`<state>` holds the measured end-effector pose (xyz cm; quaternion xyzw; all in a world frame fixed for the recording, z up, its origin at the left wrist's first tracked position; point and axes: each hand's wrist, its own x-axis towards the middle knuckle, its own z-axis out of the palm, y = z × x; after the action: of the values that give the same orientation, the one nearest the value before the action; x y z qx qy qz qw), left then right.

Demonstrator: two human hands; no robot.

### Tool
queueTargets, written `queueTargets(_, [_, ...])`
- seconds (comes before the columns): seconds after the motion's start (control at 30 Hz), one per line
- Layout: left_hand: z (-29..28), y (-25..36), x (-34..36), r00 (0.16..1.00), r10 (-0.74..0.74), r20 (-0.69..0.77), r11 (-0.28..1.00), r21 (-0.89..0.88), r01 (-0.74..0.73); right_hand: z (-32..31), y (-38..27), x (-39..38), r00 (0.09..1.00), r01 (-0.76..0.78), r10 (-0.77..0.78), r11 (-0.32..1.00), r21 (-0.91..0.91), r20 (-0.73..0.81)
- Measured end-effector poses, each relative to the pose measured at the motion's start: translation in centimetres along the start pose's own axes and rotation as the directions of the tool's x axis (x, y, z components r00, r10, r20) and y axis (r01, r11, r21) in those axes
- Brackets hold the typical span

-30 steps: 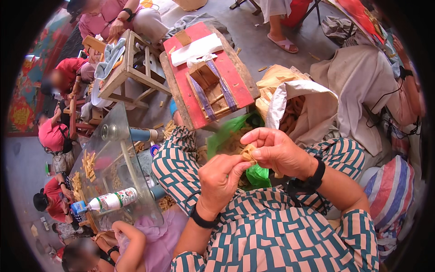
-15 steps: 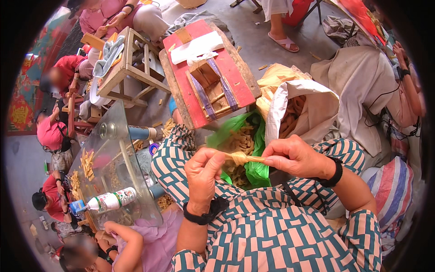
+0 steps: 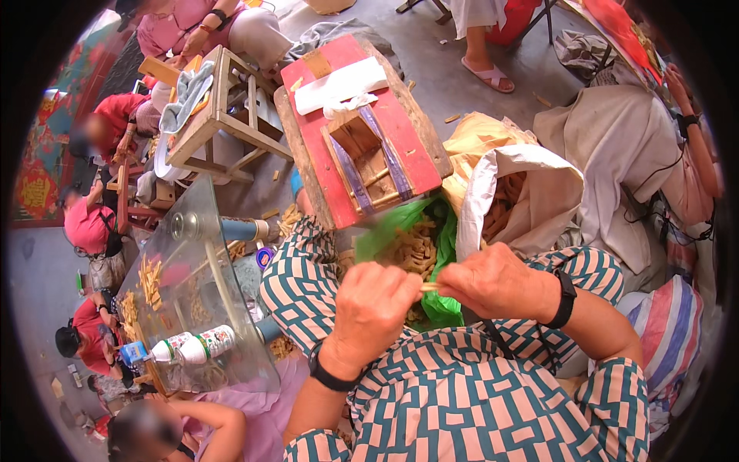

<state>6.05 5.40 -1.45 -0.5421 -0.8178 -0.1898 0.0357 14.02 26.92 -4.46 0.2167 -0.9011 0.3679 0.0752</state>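
Observation:
My left hand (image 3: 374, 305) and my right hand (image 3: 496, 283) are closed over my lap, knuckles up. Between them stretches a short pale yellow strip (image 3: 429, 286); its knotted middle is mostly hidden by my fingers. Just beyond and below the hands is an open green plastic bag (image 3: 445, 304), holding many small yellowish knotted pieces (image 3: 412, 250). To its right stands a white woven sack (image 3: 476, 185) with its mouth open, brownish strips (image 3: 504, 204) inside.
Ahead is a red board (image 3: 312, 142) on a wooden stool, bearing a small wooden frame (image 3: 360, 146) with purple bands. A glass table (image 3: 246, 323) at left carries white bottles (image 3: 208, 343) and yellow pieces. Co-workers sit along the left; a striped bag (image 3: 666, 331) lies right.
Both hands have turned over and closed tighter round the strip, covering the knot that showed between the fingertips before. The view has shifted slightly, and the person at lower left has moved.

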Motion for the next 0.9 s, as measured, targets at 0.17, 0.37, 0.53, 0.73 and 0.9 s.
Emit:
queueTargets(0.17, [0.3, -0.7, -0.2, 0.998, -0.053, -0.026, 0.998, -0.026, 0.052, -0.4, 1.0, -0.3, 0.989, -0.062, 0.055, 0.997, 0.052, 0.136])
queueTargets(0.37, [-0.9, -5.4, 3.5, 0.956, -0.224, -0.192, 0.971, -0.130, 0.201, -2.1, 5.8, 5.6, 0.989, 0.004, -0.023, 0.992, -0.126, -0.143])
queueTargets(0.53, [-1.7, -8.9, 7.3, 0.865, -0.451, -0.222, 0.871, -0.321, 0.371, -2.6, 7.9, 11.2, 0.917, -0.013, -0.058, 0.985, -0.174, -0.395])
queueTargets(0.73, [0.4, -11.0, 6.9, 0.873, -0.408, -0.267, 0.893, -0.318, 0.319, -0.3, 10.1, 11.3, 0.951, -0.208, 0.149, 0.956, -0.205, -0.270])
queueTargets(0.9, [-0.9, -9.1, 4.7, 0.861, -0.487, -0.145, 0.847, -0.320, 0.424, -1.4, 10.2, 8.2, 0.918, -0.302, 0.252, 0.945, -0.127, -0.308])
